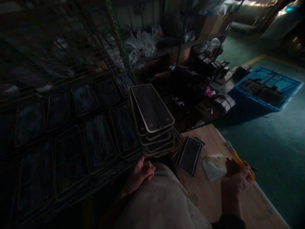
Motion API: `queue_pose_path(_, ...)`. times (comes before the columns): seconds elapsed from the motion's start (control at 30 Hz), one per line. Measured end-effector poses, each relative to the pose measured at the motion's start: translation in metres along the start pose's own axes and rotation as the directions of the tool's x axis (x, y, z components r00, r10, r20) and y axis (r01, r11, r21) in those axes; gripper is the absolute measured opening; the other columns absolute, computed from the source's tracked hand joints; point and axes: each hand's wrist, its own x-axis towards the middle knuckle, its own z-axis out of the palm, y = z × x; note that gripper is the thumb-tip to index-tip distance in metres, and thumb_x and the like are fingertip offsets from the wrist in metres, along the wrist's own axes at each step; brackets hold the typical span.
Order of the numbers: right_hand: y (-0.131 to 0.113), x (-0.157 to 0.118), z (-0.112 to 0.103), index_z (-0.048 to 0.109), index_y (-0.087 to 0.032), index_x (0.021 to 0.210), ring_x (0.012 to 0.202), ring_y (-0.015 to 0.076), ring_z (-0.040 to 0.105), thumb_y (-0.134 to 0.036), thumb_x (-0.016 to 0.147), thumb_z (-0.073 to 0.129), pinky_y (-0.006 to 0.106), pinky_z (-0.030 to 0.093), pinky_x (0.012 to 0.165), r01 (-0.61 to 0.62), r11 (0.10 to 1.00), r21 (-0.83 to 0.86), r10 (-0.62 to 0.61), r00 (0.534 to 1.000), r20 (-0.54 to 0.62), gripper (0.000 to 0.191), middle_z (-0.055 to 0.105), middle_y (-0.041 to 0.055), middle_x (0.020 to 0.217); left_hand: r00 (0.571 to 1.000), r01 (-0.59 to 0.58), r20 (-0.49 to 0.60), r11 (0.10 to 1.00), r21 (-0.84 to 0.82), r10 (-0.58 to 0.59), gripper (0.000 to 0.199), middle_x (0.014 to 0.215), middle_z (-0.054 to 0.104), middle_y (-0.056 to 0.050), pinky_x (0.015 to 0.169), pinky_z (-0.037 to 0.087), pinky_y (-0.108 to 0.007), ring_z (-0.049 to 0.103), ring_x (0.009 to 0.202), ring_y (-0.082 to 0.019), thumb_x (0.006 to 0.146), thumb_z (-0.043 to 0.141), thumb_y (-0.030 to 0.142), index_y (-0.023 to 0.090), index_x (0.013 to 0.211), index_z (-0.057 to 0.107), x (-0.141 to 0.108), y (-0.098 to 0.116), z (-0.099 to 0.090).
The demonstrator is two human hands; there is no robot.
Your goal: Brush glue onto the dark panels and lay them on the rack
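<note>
My right hand is closed around the orange handle of a tool, above the right part of a wooden table. The tool has a pale, flat end pointing away from me; whether it is a brush or a scraper, I cannot tell. Beside that hand, a pale sheet with a yellowish roundish thing lies on the wood. My left hand is held near my lap with fingers curled in and nothing visible in them. Just beyond it rises a stack of dark rectangular plates with light rims. Several smaller dark plates lie on the table.
To the left, a wire rack bears rows of dark rectangular plates. Shelves with clear plastic bags and cardboard boxes stand behind. A blue crate with dark items sits on the green floor at right. The light is dim.
</note>
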Motion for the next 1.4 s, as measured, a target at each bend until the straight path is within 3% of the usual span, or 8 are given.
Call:
queue_pose_path(0.33,-0.055,-0.053,0.094,0.067,-0.019,0.108,0.062,0.0195,0.069,-0.035,0.089,0.061,0.029,0.058,0.050,0.237,0.970,0.056,-0.244,0.947,0.207,0.026,0.071,0.0071,0.076,0.979,0.075,-0.204,0.882,0.466,0.024,0.047,0.043,0.047,0.003,0.046,0.035,-0.023,0.048,0.040,-0.012,0.091,0.044,0.055,0.018,0.065,0.057,-0.030,-0.022,-0.054)
queue_pose_path(0.5,-0.078,-0.074,0.132,0.064,-0.015,0.113,0.065,0.0192,0.070,-0.036,0.090,0.061,0.032,0.060,0.056,0.293,0.953,0.072,-0.301,0.901,0.313,0.032,0.070,0.0047,0.075,0.962,0.026,-0.141,0.438,0.899,0.232,0.046,0.122,0.066,-0.009,0.083,0.050,-0.032,0.066,0.103,-0.024,0.083,0.064,0.026,0.028,0.129,0.058,-0.046,-0.013,-0.065)
queue_pose_path(0.7,-0.089,-0.085,0.158,0.062,-0.013,0.113,0.064,0.0190,0.069,-0.040,0.092,0.057,0.032,0.058,0.055,0.426,0.902,0.073,-0.412,0.797,0.443,0.035,0.070,0.0039,0.077,0.904,0.070,-0.180,0.279,0.958,0.389,0.039,0.065,0.064,-0.001,0.063,0.048,-0.027,0.063,0.063,-0.014,0.095,0.046,0.043,0.018,0.070,0.063,-0.055,-0.008,-0.065)
queue_pose_path(0.9,-0.093,-0.085,0.174,0.061,-0.013,0.115,0.062,0.0193,0.069,-0.039,0.092,0.057,0.033,0.057,0.057,0.407,0.908,0.096,-0.394,0.754,0.525,0.035,0.070,0.0043,0.076,0.949,0.004,-0.071,0.212,0.977,0.308,0.062,0.130,0.062,-0.006,0.089,0.053,-0.029,0.064,0.111,-0.018,0.083,0.048,0.002,0.035,0.135,0.052,-0.056,0.005,-0.061)
queue_pose_path(1.0,-0.098,-0.081,0.179,0.062,-0.014,0.115,0.065,0.0190,0.070,-0.038,0.093,0.057,0.033,0.058,0.059,0.404,0.911,0.085,-0.381,0.744,0.550,0.033,0.070,0.0049,0.078,0.956,0.073,-0.147,0.277,0.958,0.255,0.026,0.103,0.074,-0.003,0.081,0.054,-0.030,0.070,0.092,-0.019,0.090,0.052,0.019,0.029,0.106,0.070,-0.061,0.015,-0.058)
queue_pose_path(1.13,-0.103,-0.078,0.190,0.062,-0.013,0.115,0.067,0.0204,0.070,-0.037,0.092,0.059,0.033,0.059,0.059,0.406,0.909,0.094,-0.380,0.714,0.589,0.034,0.071,0.0061,0.081,0.792,-0.011,-0.141,0.244,0.970,0.594,0.020,0.069,0.069,0.003,0.062,0.049,-0.025,0.066,0.063,-0.014,0.089,0.060,0.037,0.023,0.075,0.066,-0.059,0.040,-0.044)
queue_pose_path(1.27,-0.103,-0.083,0.207,0.061,-0.013,0.117,0.067,0.0199,0.070,-0.038,0.092,0.059,0.034,0.060,0.061,0.378,0.920,0.101,-0.350,0.678,0.647,0.036,0.071,0.0066,0.083,0.578,-0.147,0.018,0.082,0.986,0.816,0.016,0.097,0.070,-0.001,0.077,0.052,-0.022,0.067,0.087,-0.013,0.091,0.059,0.024,0.022,0.106,0.063,-0.028,0.083,-0.018)
queue_pose_path(1.4,-0.100,-0.093,0.223,0.060,-0.014,0.119,0.069,0.0195,0.071,-0.039,0.093,0.056,0.033,0.061,0.063,0.349,0.931,0.105,-0.315,0.627,0.712,0.036,0.071,0.0070,0.083,0.597,-0.239,0.294,-0.185,0.953,0.746,0.053,0.140,0.053,-0.007,0.105,0.047,-0.039,0.048,0.130,-0.024,0.089,0.055,0.009,0.026,0.138,0.048,0.019,0.126,0.004)
